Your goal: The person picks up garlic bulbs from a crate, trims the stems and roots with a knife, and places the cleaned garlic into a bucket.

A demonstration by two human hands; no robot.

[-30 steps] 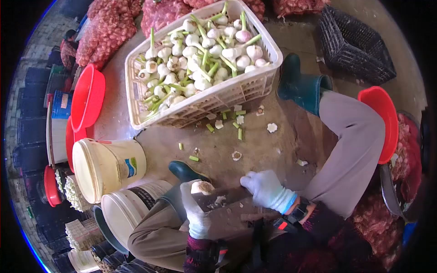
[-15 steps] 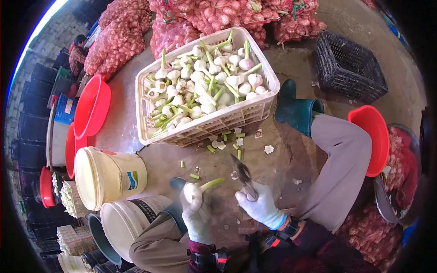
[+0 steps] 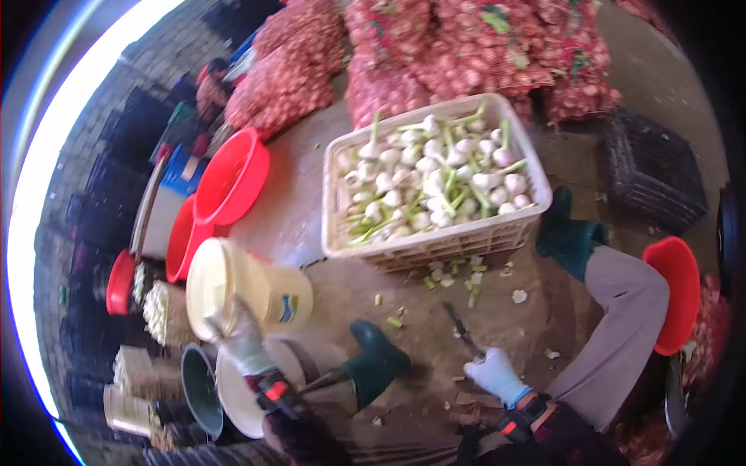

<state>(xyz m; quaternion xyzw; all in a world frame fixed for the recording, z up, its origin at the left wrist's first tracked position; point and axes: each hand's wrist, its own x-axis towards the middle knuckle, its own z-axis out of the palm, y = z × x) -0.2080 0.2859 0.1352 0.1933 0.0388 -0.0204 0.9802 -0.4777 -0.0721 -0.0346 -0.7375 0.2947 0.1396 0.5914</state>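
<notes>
My right hand (image 3: 497,376), in a pale glove, is closed around a knife (image 3: 464,329) whose dark blade points up and to the left over the floor. To the left, my gloved left hand (image 3: 241,338) is stretched out in front of a cream lidded bucket (image 3: 252,283). Its fingers look spread but are blurred, and I see no garlic bulb clearly in them. A pale plastic crate (image 3: 451,247) stands ahead of both hands. Garlic bulbs (image 3: 423,182) with green stems fill it. Cut stem pieces (image 3: 395,321) and peel scraps lie before it.
Red net sacks (image 3: 482,54) are piled behind the crate. A black crate (image 3: 657,171) and a red basin (image 3: 672,291) stand at right. Red tubs (image 3: 233,175), a white bucket (image 3: 241,396) and a dark green basin (image 3: 202,373) line the left. A person (image 3: 211,93) sits far back left.
My left hand has swung left from the middle to the buckets; the stemmed garlic bulb it held no longer shows there. My right hand keeps the knife. The view has turned left.
</notes>
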